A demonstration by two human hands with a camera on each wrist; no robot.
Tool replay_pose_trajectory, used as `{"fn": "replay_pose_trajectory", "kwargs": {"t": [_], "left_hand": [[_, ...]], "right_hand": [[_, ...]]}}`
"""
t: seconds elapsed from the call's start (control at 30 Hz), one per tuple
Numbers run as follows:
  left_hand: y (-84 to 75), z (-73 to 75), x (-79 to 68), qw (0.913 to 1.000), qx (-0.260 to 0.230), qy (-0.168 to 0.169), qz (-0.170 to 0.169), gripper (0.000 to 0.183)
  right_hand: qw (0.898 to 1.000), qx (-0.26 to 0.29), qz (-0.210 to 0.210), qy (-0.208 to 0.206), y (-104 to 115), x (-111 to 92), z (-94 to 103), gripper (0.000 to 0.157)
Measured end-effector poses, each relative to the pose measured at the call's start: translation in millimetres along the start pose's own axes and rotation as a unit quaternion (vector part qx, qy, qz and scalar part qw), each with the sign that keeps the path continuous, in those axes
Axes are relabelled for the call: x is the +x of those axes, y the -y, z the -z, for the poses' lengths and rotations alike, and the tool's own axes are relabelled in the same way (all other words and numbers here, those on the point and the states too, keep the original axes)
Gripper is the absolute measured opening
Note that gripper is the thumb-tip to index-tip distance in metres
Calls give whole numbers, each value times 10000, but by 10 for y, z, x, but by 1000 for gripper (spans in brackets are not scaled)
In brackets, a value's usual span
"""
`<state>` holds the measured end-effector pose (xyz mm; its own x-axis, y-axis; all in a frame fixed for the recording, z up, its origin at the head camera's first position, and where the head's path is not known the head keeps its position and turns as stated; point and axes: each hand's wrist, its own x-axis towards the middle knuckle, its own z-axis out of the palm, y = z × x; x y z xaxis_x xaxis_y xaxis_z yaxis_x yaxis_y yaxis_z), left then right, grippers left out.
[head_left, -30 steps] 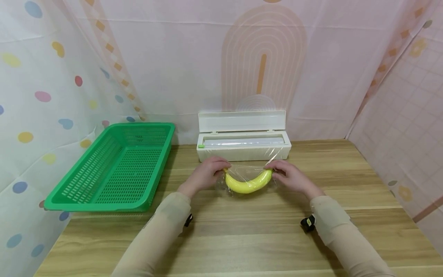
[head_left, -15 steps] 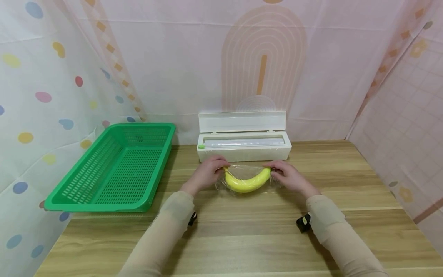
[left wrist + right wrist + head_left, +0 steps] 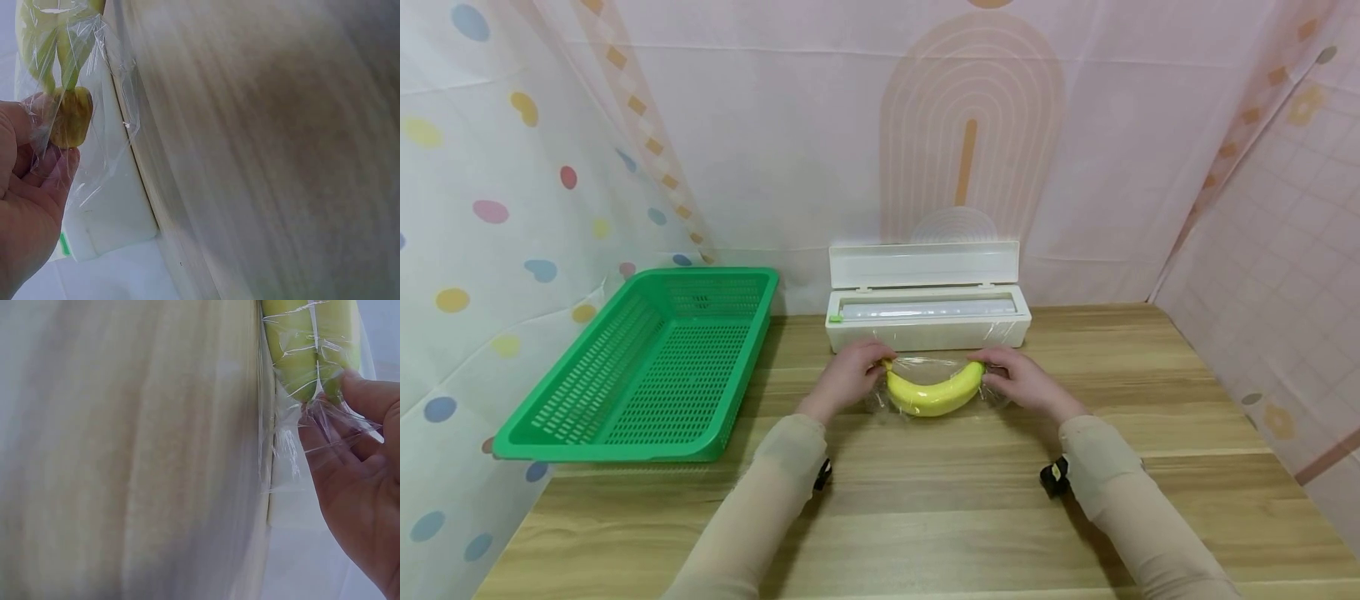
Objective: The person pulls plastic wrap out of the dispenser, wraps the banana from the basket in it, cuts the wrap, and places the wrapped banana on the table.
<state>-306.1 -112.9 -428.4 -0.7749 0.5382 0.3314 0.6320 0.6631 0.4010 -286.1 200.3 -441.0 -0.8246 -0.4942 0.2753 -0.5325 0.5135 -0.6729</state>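
A yellow banana [image 3: 934, 398] in clear plastic wrap [image 3: 122, 94] is held lengthwise between my two hands, just in front of a white cling film dispenser [image 3: 928, 336]. My left hand [image 3: 848, 377] pinches the brownish stem end [image 3: 74, 119] through the film, with thumb and fingers on either side. At the other end, my right hand [image 3: 1021, 382] grips the greenish tip [image 3: 331, 384] and the bunched film around it. Loose, wrinkled film sticks out past both ends. The head view does not show clearly whether the banana touches the table.
The dispenser's lid [image 3: 925, 265] stands raised, a film roll [image 3: 928, 309] lies inside, and a green slider [image 3: 836, 318] sits at its left. To the left is a green plastic basket [image 3: 715, 417]. A wooden table [image 3: 917, 533] meets patterned curtains [image 3: 760, 150] behind.
My right hand has shifted slightly left, bringing the hands a little closer together. The banana has moved slightly left with it, and my left hand keeps its hold on the stem end.
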Motion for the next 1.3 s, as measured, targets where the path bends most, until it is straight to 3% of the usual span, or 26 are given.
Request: {"fn": "replay_pose_trajectory", "kwargs": {"t": [0.37, 0.6, 0.9, 1.07, 1.3], "left_hand": [[7, -48, 39, 9990, -10, 7, 437, 21], [-30, -74, 84, 9947, -119, -18, 1019, 23], [-25, -96, 147, 9919, -35, -182, 1254, 26], [-30, -96, 165, 9906, 86, -330, 1323, 23], [-42, -127, 183, 9877, 246, -560, 1438, 19]], "right_hand": [[9989, -456, -60, 87, -4, 68, -11, 34], [9978, -620, -249, 49, -9, 115, -34, 34], [9924, -1223, 24, -113, -20, 205, -59, 31], [9906, -1361, -104, -133, -6, 238, -53, 29], [9903, -1227, -587, -296, 35, 273, -45, 20]]}}
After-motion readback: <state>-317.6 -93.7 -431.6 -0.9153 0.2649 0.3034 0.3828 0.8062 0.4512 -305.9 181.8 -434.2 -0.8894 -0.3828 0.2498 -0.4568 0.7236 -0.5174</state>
